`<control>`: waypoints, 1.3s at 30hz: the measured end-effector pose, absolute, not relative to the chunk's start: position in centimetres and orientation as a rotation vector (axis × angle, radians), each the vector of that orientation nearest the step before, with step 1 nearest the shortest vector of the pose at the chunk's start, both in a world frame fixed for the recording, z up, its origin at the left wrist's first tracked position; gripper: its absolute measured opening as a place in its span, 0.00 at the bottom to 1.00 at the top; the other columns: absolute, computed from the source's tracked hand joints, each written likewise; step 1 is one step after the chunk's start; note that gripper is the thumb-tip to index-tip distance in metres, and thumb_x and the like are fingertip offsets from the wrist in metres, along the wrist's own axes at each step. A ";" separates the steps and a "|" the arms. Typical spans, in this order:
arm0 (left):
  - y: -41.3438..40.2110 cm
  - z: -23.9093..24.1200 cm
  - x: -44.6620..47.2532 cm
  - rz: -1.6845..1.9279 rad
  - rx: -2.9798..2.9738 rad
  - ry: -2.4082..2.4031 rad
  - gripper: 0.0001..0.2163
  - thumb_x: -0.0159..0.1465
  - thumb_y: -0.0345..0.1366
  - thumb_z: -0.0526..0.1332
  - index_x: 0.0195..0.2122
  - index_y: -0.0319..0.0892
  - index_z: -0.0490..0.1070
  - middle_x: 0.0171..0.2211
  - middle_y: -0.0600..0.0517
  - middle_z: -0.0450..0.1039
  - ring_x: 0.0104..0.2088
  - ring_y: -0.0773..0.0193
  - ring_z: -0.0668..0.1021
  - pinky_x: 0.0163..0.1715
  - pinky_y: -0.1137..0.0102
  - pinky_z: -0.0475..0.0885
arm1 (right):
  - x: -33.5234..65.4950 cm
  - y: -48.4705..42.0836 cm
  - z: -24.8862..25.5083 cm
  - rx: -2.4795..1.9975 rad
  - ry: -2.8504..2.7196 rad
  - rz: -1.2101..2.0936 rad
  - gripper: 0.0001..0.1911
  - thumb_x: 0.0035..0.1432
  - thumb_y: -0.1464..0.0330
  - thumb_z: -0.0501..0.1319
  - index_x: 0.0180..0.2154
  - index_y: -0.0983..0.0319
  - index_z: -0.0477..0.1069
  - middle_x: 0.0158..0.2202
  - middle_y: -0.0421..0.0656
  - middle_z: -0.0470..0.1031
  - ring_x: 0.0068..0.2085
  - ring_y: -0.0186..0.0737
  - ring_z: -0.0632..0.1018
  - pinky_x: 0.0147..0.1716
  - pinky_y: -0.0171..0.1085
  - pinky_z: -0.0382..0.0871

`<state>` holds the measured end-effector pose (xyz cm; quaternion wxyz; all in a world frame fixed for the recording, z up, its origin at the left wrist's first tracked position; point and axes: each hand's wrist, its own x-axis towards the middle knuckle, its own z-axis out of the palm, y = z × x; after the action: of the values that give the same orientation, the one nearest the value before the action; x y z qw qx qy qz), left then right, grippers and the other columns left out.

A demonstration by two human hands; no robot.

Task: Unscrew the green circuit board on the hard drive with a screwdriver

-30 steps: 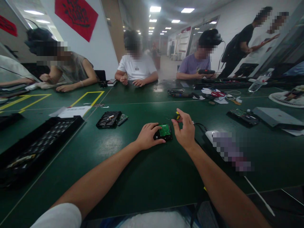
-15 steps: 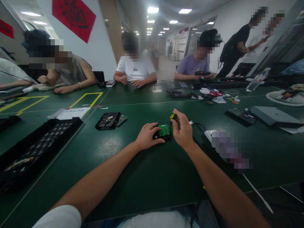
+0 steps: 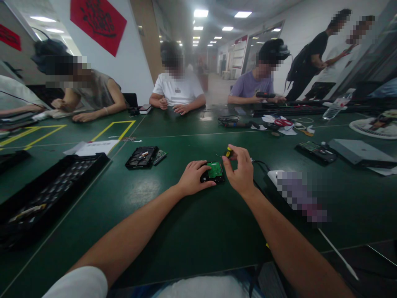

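A hard drive (image 3: 215, 170) with a green circuit board on its upper face lies flat on the green table in front of me. My left hand (image 3: 195, 178) grips its left side, thumb along the near edge and fingers over the far part. Just right of the drive, my right hand (image 3: 240, 169) is raised a little and pinches a short yellow-and-black screwdriver (image 3: 229, 152) between thumb and fingers. The screwdriver's tip cannot be made out, and it seems apart from the drive. Tiny screw-like specks (image 3: 218, 155) lie on the table beyond the drive.
Left stand a long black tray (image 3: 62, 182) and an opened black case (image 3: 141, 157) beside a circuit board (image 3: 160, 157). To the right are a white power strip or phone-like object (image 3: 274, 177), another drive (image 3: 316, 152) and a grey box (image 3: 361, 152). Co-workers sit across the table.
My right hand has shifted slightly right and down, and the screwdriver in it has turned a little. My left hand and the hard drive stay in place.
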<state>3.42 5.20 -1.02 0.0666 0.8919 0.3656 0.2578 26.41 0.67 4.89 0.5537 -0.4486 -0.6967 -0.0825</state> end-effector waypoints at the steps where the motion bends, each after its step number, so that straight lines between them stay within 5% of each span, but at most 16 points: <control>1: 5.2 -1.0 3.4 0.774 2.692 1.105 0.33 0.64 0.63 0.69 0.62 0.47 0.74 0.67 0.40 0.69 0.67 0.40 0.71 0.68 0.43 0.64 | 26.4 0.7 4.9 -1.067 -1.626 -0.208 0.21 0.71 0.61 0.63 0.62 0.56 0.69 0.54 0.52 0.75 0.49 0.50 0.79 0.45 0.51 0.82; 4: 5.2 -1.0 3.5 0.773 2.695 1.111 0.33 0.63 0.63 0.70 0.62 0.47 0.74 0.67 0.40 0.69 0.67 0.40 0.71 0.68 0.44 0.64 | 26.6 0.7 5.0 -1.094 -1.603 -0.244 0.21 0.69 0.59 0.66 0.60 0.56 0.70 0.51 0.51 0.75 0.46 0.49 0.79 0.43 0.51 0.81; 11: 5.1 -0.8 3.5 0.788 2.693 1.095 0.33 0.64 0.63 0.69 0.61 0.45 0.73 0.66 0.39 0.70 0.66 0.41 0.72 0.68 0.43 0.64 | 26.5 0.9 4.3 -1.079 -1.660 -0.173 0.24 0.75 0.65 0.55 0.69 0.57 0.62 0.59 0.54 0.75 0.52 0.50 0.79 0.52 0.54 0.79; 18: 5.0 -0.6 3.6 0.773 2.685 1.119 0.32 0.64 0.63 0.70 0.60 0.45 0.73 0.66 0.38 0.70 0.66 0.40 0.72 0.68 0.44 0.64 | 26.5 0.8 4.6 -1.074 -1.596 -0.229 0.22 0.70 0.60 0.65 0.61 0.57 0.68 0.53 0.52 0.75 0.49 0.51 0.79 0.44 0.51 0.80; 25: 4.9 -0.5 3.6 0.785 2.668 1.101 0.31 0.64 0.62 0.70 0.59 0.46 0.73 0.66 0.39 0.70 0.66 0.41 0.72 0.67 0.43 0.65 | 26.8 1.1 4.3 -1.084 -1.652 -0.183 0.23 0.75 0.65 0.56 0.68 0.56 0.63 0.57 0.53 0.75 0.51 0.51 0.80 0.50 0.54 0.79; 33: 4.9 -0.6 3.6 0.781 2.682 1.107 0.32 0.64 0.62 0.69 0.60 0.45 0.73 0.66 0.39 0.70 0.66 0.41 0.72 0.67 0.44 0.64 | 26.8 0.7 5.1 -1.088 -1.599 -0.256 0.20 0.69 0.61 0.67 0.59 0.55 0.71 0.49 0.49 0.74 0.45 0.48 0.79 0.43 0.50 0.80; 39: 5.0 -0.7 3.6 0.791 2.675 1.104 0.31 0.63 0.62 0.70 0.59 0.46 0.73 0.66 0.39 0.70 0.66 0.41 0.72 0.67 0.44 0.65 | 26.7 1.0 4.6 -1.063 -1.666 -0.163 0.24 0.75 0.66 0.54 0.69 0.56 0.64 0.60 0.54 0.72 0.59 0.53 0.76 0.56 0.56 0.78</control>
<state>3.55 5.01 -0.70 0.0708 0.8895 0.3670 0.2629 26.69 1.04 4.58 0.5474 -0.4486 -0.7031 -0.0690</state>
